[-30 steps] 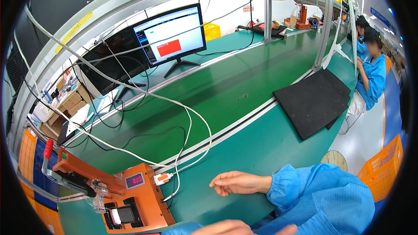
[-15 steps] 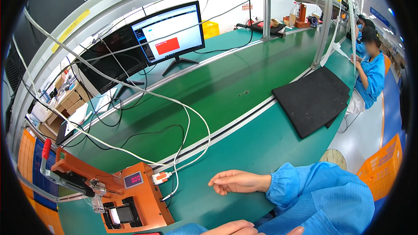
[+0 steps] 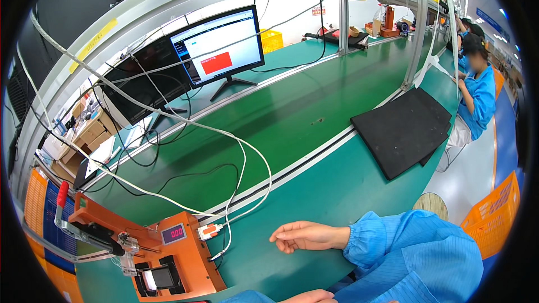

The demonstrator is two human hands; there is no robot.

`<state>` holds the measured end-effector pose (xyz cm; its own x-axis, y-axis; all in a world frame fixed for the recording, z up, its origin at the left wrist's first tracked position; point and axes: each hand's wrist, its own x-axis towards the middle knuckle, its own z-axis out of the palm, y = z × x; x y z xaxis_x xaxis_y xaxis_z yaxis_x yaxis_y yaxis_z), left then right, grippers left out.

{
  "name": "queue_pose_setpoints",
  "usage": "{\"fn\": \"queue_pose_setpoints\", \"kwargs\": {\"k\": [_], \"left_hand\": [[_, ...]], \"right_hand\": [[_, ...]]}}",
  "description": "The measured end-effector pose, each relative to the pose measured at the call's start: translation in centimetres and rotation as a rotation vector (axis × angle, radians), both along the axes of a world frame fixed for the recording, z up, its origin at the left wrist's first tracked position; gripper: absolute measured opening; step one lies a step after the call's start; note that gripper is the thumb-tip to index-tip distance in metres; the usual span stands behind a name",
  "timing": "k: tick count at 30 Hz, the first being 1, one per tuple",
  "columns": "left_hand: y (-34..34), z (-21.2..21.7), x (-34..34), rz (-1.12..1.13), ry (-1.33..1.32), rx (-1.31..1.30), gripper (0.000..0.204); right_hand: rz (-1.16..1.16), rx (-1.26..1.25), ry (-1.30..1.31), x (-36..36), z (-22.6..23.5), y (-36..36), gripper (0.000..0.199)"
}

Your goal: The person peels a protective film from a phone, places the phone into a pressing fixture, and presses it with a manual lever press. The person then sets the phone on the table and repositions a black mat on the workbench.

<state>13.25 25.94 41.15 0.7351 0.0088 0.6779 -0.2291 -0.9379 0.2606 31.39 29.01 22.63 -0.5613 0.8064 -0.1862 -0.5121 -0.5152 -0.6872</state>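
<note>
Over the green bench, my right hand (image 3: 307, 236) rests in mid-view with fingers loosely bent and the thumb apart, nothing in it. Only a strip of my left hand (image 3: 312, 297) shows at the lower edge, and its fingers are mostly cut off. Nearest the right hand, to its left, is an orange lever-press fixture (image 3: 197, 264) with a red digital display (image 3: 173, 234) and a red-tipped lever handle (image 3: 62, 194). In the fixture's black holder (image 3: 178, 275) sits a small dark rectangular piece (image 3: 163, 278) with a white end. A white connector plug (image 3: 209, 231) is at the fixture's side.
White and black cables loop across the bench. Behind stand a lit monitor (image 3: 218, 45) and a dark one (image 3: 143, 81). Black flat mats (image 3: 401, 132) lie to the right. Beyond them a person in blue (image 3: 479, 98) sits. An orange crate (image 3: 494, 219) stands at the far right.
My left hand has slipped slightly lower, with less of it in view. The right hand stays nearly where it was. The view has shifted very slightly.
</note>
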Motion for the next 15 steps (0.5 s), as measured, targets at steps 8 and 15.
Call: {"fn": "queue_pose_setpoints", "kwargs": {"k": [8, 15], "left_hand": [[0.08, -0.47, -0.04, -0.06, 0.037, -0.034, 0.04], [0.71, -1.0, -0.17, -0.118, 0.072, -0.066, 0.039]], "right_hand": [[-0.003, 0.004, 0.011, 0.07, -0.15, -0.08, 0.028], [0.0, -0.008, 0.01, 0.06, -0.28, -0.01, 0.027]]}}
